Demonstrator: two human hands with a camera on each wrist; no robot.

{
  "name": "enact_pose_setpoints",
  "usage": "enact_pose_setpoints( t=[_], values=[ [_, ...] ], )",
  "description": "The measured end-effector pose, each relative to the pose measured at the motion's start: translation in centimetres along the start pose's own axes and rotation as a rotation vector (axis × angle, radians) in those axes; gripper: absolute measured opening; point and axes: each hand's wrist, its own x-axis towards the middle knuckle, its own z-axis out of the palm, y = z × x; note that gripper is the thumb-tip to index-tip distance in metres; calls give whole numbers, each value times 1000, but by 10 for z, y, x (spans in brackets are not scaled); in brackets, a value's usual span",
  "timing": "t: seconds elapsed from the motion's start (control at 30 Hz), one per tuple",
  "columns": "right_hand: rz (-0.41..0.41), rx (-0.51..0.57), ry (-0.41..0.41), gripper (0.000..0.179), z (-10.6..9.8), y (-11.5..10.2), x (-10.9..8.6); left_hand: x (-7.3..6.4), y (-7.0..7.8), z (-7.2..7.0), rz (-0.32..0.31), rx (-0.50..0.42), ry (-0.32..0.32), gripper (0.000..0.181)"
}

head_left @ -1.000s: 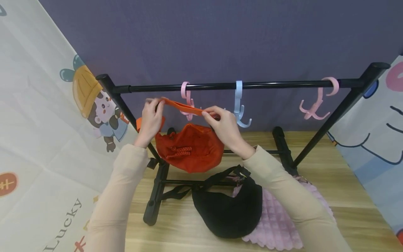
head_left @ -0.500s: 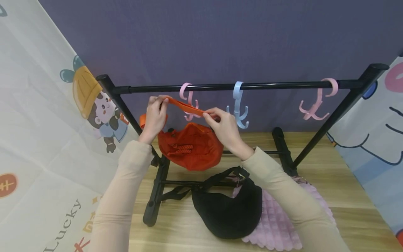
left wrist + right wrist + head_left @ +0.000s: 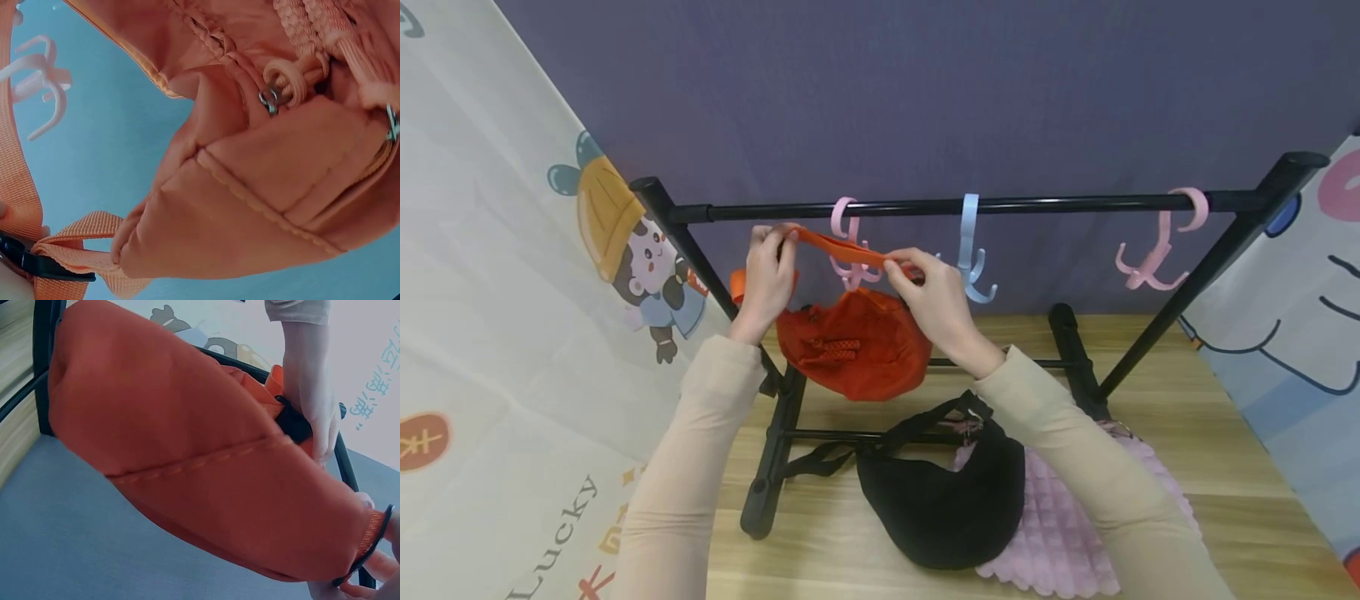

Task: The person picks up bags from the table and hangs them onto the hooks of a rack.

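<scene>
An orange waist bag (image 3: pixel 857 346) hangs below both hands, its strap (image 3: pixel 842 246) stretched between them just in front of the left pink hook (image 3: pixel 852 271). My left hand (image 3: pixel 767 271) grips the strap's left end; in the left wrist view a black buckle (image 3: pixel 44 262) shows close to that hand. The strap's right end is pinched between thumb and fingers of my right hand (image 3: pixel 936 300). In the left wrist view, the pink hook (image 3: pixel 44 81) appears just beyond the strap. Whether strap and hook touch, I cannot tell.
A black rail (image 3: pixel 895 207) carries the pink hook, a blue hook (image 3: pixel 972 250) and another pink hook (image 3: pixel 1153 250). On the wooden floor (image 3: pixel 1247 467) lie a black waist bag (image 3: pixel 947 500) and a pink quilted bag (image 3: pixel 1067 517). A patterned curtain (image 3: pixel 497 250) stands at the left.
Both hands and the orange bag have risen slightly, and the left hand has shifted a little to the right. The blue hook has swung and turned on the rail.
</scene>
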Motion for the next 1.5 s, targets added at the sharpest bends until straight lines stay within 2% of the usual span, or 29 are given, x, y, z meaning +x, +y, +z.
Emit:
enact_pose_setpoints(
  t=[0.17,0.47,0.73,0.9,1.07,1.27,1.5],
  values=[
    [-17,-4,5,23,1,-1,-3,2,0,1,19,2,10,27],
    [-22,-22,-5,24,4,0,-6,5,-1,5,-8,20,-18,27],
    [-57,-22,11,24,5,0,-8,9,0,9,42,28,42,27],
    [-76,-26,-16,26,6,-1,-10,10,2,9,35,64,39,25],
    [-57,-30,-35,27,7,-4,-11,11,3,10,43,69,35,20],
    [-36,-57,9,24,7,-7,-7,13,2,10,95,112,25,19],
    [-33,-122,41,22,6,-9,-3,12,0,11,108,178,-9,22]
  ],
)
